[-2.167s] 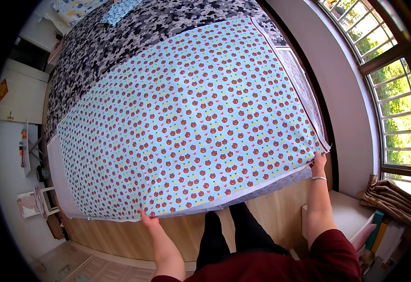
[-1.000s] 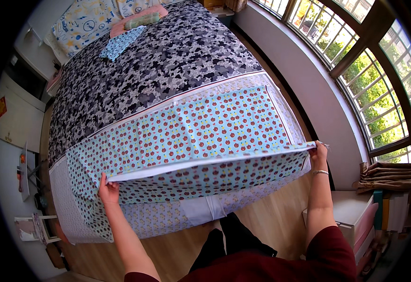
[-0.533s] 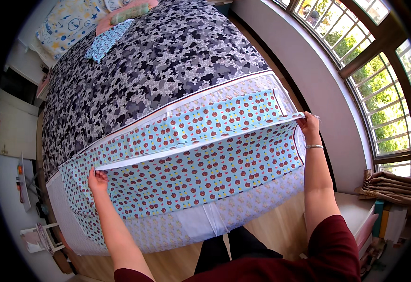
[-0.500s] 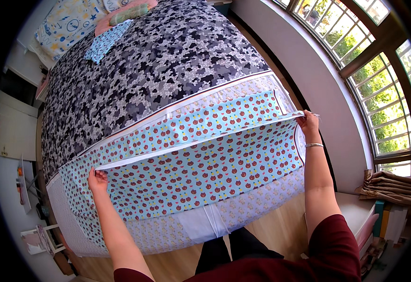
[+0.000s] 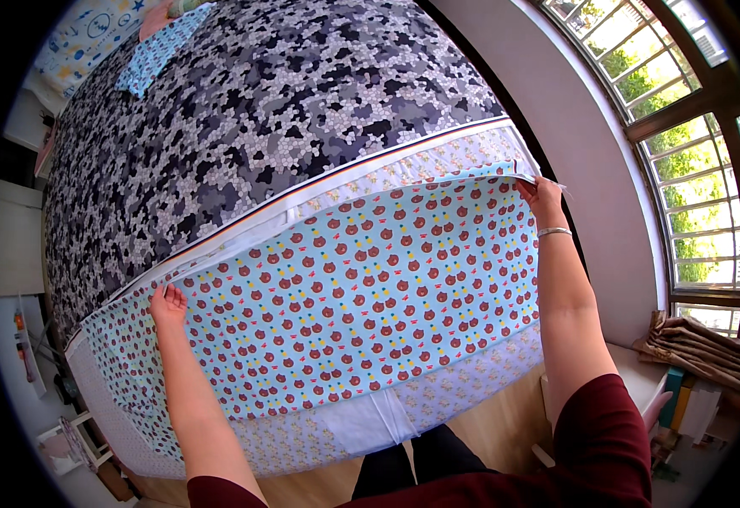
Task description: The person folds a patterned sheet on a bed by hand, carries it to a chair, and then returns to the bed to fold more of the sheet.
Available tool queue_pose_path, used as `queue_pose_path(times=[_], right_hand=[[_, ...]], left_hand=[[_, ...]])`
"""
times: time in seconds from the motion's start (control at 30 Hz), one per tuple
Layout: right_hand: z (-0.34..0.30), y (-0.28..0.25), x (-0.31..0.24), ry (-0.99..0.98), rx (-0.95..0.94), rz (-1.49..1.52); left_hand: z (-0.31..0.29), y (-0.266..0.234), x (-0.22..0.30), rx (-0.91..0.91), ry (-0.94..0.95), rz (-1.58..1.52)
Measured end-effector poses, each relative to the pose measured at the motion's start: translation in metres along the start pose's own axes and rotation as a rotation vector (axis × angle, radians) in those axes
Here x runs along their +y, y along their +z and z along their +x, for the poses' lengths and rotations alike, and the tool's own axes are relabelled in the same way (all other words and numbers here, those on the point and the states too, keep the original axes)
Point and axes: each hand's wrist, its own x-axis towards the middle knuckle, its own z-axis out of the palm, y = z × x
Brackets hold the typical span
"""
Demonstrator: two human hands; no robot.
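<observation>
A light-blue cloth (image 5: 361,296) printed with brown bear heads lies across the foot of the bed. My right hand (image 5: 543,195) is closed on its far right corner, lifting the edge slightly, with thin white ties hanging beyond my fingers. Near the cloth's far left edge is my left hand (image 5: 169,306); its fingers are loosely curled and apart, and I see no cloth gripped in them. Beneath the cloth shows a pale floral bed cover (image 5: 463,360). Farther up lies a grey, black and white patterned quilt (image 5: 285,110) with a striped white border.
A small blue printed cloth (image 5: 162,52) and a patterned pillow (image 5: 90,42) lie at the bed's head. A wall with a barred window (image 5: 692,186) runs along the right. Folded brown fabric (image 5: 700,349) sits above books at the lower right. Wooden floor (image 5: 505,415) borders the bed's foot.
The cloth's far edge has moved away from me and its fold has flattened out. My right hand went slightly farther; my left hand moved a little away and its fingers loosened from the edge.
</observation>
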Motion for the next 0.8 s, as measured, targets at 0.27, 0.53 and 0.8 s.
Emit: queue_pose_path(times=[0.27, 0.53, 0.8], right_hand=[[0.009, 0.013, 0.025, 0.074, 0.048, -0.157], [-0.039, 0.018, 0.065, -0.194, -0.275, -0.976], [-0.186, -0.025, 0.110, -0.757, -0.170, -1.488]], left_hand=[[0.020, 0.023, -0.024, -0.011, -0.061, 0.103], [-0.002, 0.032, -0.075, -0.251, 0.375, 0.780], [-0.181, -0.005, -0.199, -0.373, 1.213, 1.753]])
